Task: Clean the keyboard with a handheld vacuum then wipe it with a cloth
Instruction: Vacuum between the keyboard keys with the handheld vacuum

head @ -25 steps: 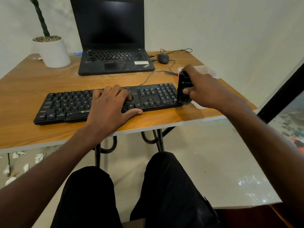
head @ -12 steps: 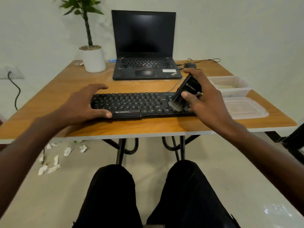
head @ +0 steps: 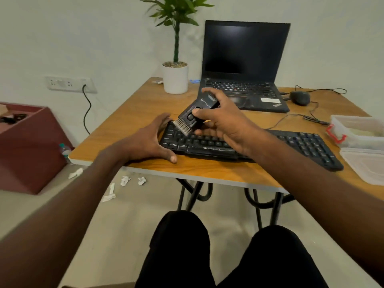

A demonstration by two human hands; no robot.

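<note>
1. The right hand (head: 224, 123) grips one black vacuum (head: 197, 113), fingers curled over its body and thumb on its side. The vacuum tilts down to the left, its bristle head just above the left end of the keyboard (head: 249, 145); whether the bristles touch the keys cannot be told.
2. The left hand (head: 145, 142) lies spread and relaxed at the keyboard's left edge, thumb on the tabletop (head: 124, 132) along the front corner, fingers reaching past the far corner. It holds nothing.
3. Both forearms reach in from the lower corners; the right one crosses over the keyboard's middle and hides those keys.
4. One keyboard lies slantwise on the tabletop, its cable running back toward the mouse (head: 300, 98).
5. Behind stand one open laptop (head: 245, 65), screen dark, and one plant (head: 175, 77) in a white pot.
6. At the right edge sit one clear box (head: 357, 132) and one lid (head: 365, 165), both cut off.
7. On the floor lie several white scraps (head: 124, 180), one bottle (head: 65, 151), and a red box (head: 29, 148) with blurred contents.
</note>
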